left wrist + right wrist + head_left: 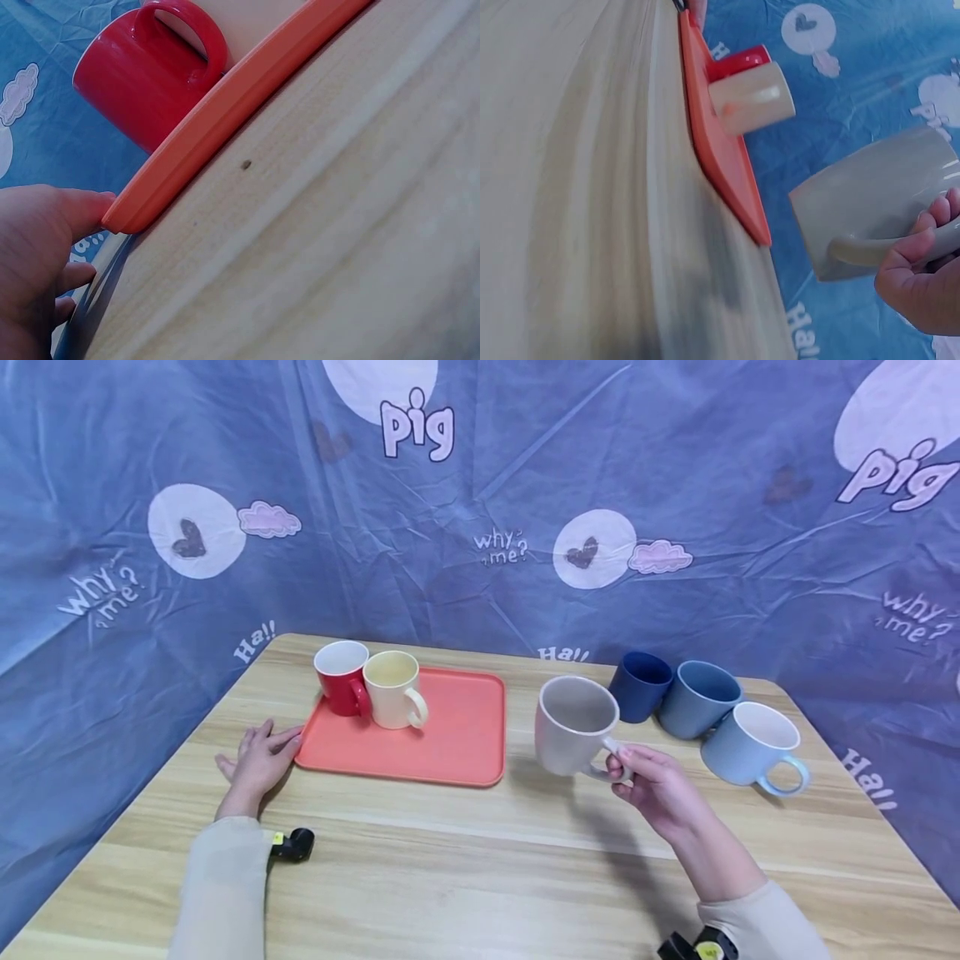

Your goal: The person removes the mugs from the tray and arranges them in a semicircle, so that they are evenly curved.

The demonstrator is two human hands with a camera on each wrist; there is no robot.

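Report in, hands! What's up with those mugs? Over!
Right hand holds gray mug by handle, above table. Left hand touches tray. Red mug and cream mug take up tray's left side.

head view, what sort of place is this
Probably a makeshift indoor recording setup, though the wider room is hidden: a printed blue cloth behind a wood-grain table, plus small black wrist-worn devices.
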